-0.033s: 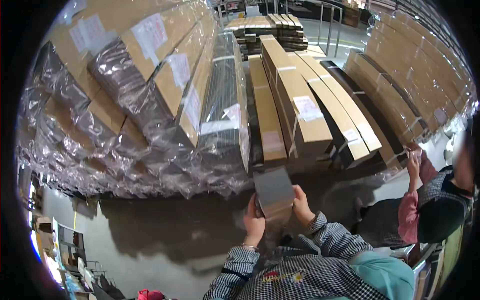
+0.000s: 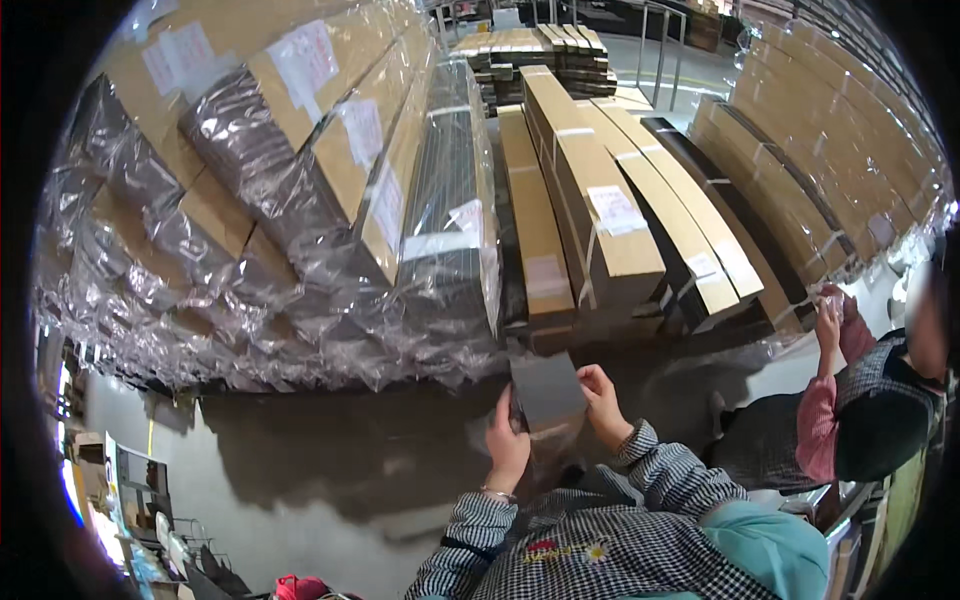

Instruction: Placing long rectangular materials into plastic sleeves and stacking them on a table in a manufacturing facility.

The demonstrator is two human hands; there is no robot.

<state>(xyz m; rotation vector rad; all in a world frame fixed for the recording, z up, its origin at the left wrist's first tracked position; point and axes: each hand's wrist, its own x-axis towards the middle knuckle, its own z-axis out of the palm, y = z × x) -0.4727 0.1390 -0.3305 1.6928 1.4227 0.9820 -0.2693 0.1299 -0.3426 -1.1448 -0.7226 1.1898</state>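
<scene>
Panel (image 2: 546,388), dark and flat, stands upright between your hands: your left hand (image 2: 507,440) grips its left edge, your right hand (image 2: 603,402) pinches its right edge. Just beyond your hands lie long cartons (image 2: 590,200) and, to their left, film-wrapped stacks (image 2: 300,200). To your right, a co-worker's hand (image 2: 830,312) is raised.

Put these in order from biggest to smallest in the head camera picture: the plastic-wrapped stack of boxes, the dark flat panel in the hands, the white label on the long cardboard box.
1. Plastic-wrapped stack of boxes.
2. Dark flat panel, though it is nearer the camera.
3. White label.
</scene>
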